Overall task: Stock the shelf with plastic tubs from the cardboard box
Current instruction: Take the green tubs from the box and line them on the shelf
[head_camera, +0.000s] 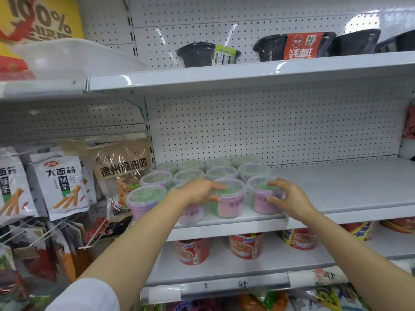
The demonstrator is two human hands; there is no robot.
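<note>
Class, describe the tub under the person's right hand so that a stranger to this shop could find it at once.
Start at the middle white shelf, whose left part holds a block of clear lidded tubs. Go to the front row at the shelf edge and take its rightmost tub. Unlike its neighbours, it has bare shelf on its right, and the right hand grips it.

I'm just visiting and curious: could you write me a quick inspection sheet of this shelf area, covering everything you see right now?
Surface: white middle shelf, right part bare.
Job's things: clear plastic tubs in rows on its left part; cardboard box not in view.
Clutter: nothing seen.
Hands: left hand grips the front pink-label tub; right hand grips the front-right purple tub.
Cables: nothing seen.
Surroundings: black bowls above, red cups below, hanging snack bags left.
</note>
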